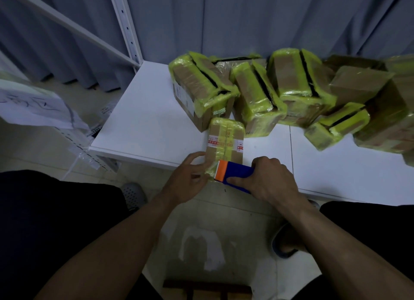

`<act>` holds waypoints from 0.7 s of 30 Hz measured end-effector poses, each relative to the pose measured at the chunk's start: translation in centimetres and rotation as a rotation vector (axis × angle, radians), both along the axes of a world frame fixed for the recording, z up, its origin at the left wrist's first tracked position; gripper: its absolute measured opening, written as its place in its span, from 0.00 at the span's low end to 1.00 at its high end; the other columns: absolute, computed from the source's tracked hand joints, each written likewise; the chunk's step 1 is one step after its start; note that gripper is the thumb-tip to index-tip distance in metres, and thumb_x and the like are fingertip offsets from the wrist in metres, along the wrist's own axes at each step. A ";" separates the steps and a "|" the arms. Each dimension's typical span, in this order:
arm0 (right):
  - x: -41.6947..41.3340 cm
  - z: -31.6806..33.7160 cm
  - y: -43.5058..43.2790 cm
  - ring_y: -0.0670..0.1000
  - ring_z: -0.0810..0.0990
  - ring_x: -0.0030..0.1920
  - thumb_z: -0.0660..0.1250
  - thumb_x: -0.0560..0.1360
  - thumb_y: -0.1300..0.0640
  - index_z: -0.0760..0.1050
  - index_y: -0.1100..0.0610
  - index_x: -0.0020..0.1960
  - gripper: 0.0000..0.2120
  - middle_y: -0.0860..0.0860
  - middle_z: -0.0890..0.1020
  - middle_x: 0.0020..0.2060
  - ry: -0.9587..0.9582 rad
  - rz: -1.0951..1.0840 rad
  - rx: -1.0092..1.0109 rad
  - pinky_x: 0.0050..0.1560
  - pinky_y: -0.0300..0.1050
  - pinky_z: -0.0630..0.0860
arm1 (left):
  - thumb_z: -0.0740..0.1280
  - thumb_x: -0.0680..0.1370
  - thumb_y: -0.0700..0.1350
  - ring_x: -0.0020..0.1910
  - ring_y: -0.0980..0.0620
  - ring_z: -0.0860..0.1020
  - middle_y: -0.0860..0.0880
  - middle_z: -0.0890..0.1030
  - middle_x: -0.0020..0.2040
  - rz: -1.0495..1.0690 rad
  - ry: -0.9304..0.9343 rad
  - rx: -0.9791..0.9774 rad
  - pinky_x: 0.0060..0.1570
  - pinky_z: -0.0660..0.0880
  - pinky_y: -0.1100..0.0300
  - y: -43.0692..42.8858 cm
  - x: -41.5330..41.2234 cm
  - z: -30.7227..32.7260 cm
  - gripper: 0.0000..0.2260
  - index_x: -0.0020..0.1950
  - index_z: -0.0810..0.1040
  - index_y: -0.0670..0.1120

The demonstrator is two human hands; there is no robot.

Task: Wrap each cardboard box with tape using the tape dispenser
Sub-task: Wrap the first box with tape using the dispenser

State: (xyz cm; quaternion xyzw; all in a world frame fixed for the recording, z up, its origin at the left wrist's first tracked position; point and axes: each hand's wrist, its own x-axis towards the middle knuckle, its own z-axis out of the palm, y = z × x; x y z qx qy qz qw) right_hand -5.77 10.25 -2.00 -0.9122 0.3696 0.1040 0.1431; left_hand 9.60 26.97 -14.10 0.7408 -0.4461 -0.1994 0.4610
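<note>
- cardboard box (pixel 225 147) lay at centre frame, on the table (pixel 145 125) edge.
- left hand (pixel 188 181) held its side, fingers curled.
- right hand (pixel 268 178) gripped the tape dispenser (pixel 233 174).

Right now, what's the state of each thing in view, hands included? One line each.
front box, flat at the table's near edge, partly taped.
tape dispenser, orange end against the front box's near end.
left hand, holds the front box's near left corner.
right hand, grips the tape dispenser.
rear boxes, piled at the back, wrapped in yellow-green tape.
table, white, bears all the boxes.
</note>
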 end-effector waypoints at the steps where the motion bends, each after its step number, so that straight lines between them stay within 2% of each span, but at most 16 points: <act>1: 0.0 -0.1 0.0 0.49 0.78 0.39 0.71 0.64 0.23 0.73 0.52 0.48 0.33 0.44 0.72 0.34 -0.004 0.001 0.001 0.32 0.41 0.70 | 0.68 0.80 0.43 0.68 0.61 0.71 0.56 0.67 0.73 -0.035 -0.049 0.005 0.59 0.75 0.68 0.1 0.1 0.0 0.17 0.69 0.78 0.51; 3: -0.1 -0.2 0.0 0.48 0.78 0.39 0.71 0.64 0.23 0.73 0.51 0.48 0.33 0.44 0.73 0.35 -0.014 0.003 0.004 0.33 0.42 0.71 | 0.69 0.80 0.45 0.66 0.65 0.72 0.59 0.67 0.73 -0.061 -0.193 0.034 0.59 0.73 0.71 0.1 0.5 -0.1 0.15 0.67 0.79 0.52; 5: -0.3 -0.3 -0.1 0.48 0.78 0.39 0.71 0.64 0.23 0.73 0.51 0.48 0.33 0.45 0.74 0.37 -0.014 0.005 0.008 0.33 0.42 0.73 | 0.70 0.79 0.41 0.61 0.69 0.75 0.60 0.70 0.72 -0.071 -0.237 0.062 0.56 0.72 0.74 -0.3 0.9 -0.1 0.15 0.66 0.79 0.50; 7: -0.5 -0.4 -0.2 0.48 0.79 0.40 0.71 0.63 0.22 0.74 0.51 0.48 0.33 0.45 0.75 0.37 -0.005 0.010 0.004 0.34 0.42 0.74 | 0.69 0.78 0.36 0.58 0.63 0.79 0.51 0.76 0.69 -0.050 -0.330 0.077 0.55 0.77 0.67 -0.7 0.8 -0.2 0.17 0.67 0.78 0.46; 8: -0.6 -0.5 -0.2 0.49 0.79 0.40 0.71 0.63 0.22 0.74 0.51 0.48 0.33 0.45 0.76 0.37 0.002 0.012 0.003 0.35 0.43 0.76 | 0.69 0.78 0.36 0.59 0.58 0.80 0.46 0.77 0.68 -0.028 -0.345 0.082 0.56 0.78 0.62 -0.5 1.0 -0.3 0.17 0.68 0.77 0.43; 9: -0.7 -0.5 -0.2 0.49 0.80 0.40 0.71 0.63 0.22 0.74 0.51 0.47 0.33 0.46 0.76 0.38 0.004 0.013 0.004 0.36 0.44 0.78 | 0.69 0.78 0.40 0.60 0.53 0.80 0.44 0.78 0.67 -0.021 -0.469 0.101 0.58 0.78 0.58 -0.2 1.1 -0.6 0.17 0.67 0.78 0.43; 11: -0.9 -0.6 -0.2 0.49 0.80 0.41 0.71 0.63 0.23 0.74 0.51 0.49 0.33 0.46 0.78 0.40 0.001 0.016 0.017 0.40 0.46 0.81 | 0.69 0.77 0.48 0.62 0.49 0.79 0.47 0.79 0.66 -0.060 -0.642 0.068 0.61 0.77 0.54 0.0 1.4 -1.5 0.19 0.66 0.79 0.46; 12: -1.0 -0.5 -0.3 0.49 0.80 0.42 0.71 0.64 0.23 0.74 0.51 0.50 0.33 0.47 0.79 0.41 -0.003 0.018 0.031 0.41 0.47 0.82 | 0.69 0.77 0.50 0.62 0.50 0.79 0.49 0.79 0.66 -0.103 -0.670 0.087 0.59 0.78 0.53 0.3 1.6 -1.7 0.18 0.66 0.80 0.47; 15: -1.7 -0.2 -0.1 0.48 0.80 0.42 0.72 0.65 0.25 0.75 0.51 0.51 0.32 0.47 0.80 0.43 -0.021 0.023 0.080 0.41 0.45 0.81 | 0.72 0.77 0.47 0.62 0.52 0.79 0.51 0.78 0.67 -0.089 -0.616 0.055 0.54 0.81 0.53 0.0 1.2 -1.4 0.17 0.66 0.80 0.49; 19: -3.3 0.4 -0.4 0.46 0.79 0.39 0.73 0.64 0.25 0.75 0.51 0.49 0.31 0.46 0.80 0.40 -0.010 0.008 0.081 0.34 0.41 0.76 | 0.63 0.80 0.52 0.61 0.51 0.80 0.53 0.78 0.66 -0.057 -0.604 0.103 0.50 0.82 0.53 0.1 1.0 -0.7 0.16 0.64 0.81 0.50; 21: -4.4 0.6 -1.1 0.44 0.78 0.37 0.73 0.64 0.25 0.75 0.50 0.47 0.30 0.45 0.79 0.38 -0.003 -0.031 0.074 0.31 0.39 0.71 | 0.62 0.79 0.53 0.61 0.50 0.80 0.53 0.78 0.66 -0.041 -0.598 0.106 0.51 0.82 0.52 0.1 1.0 -0.6 0.17 0.64 0.81 0.50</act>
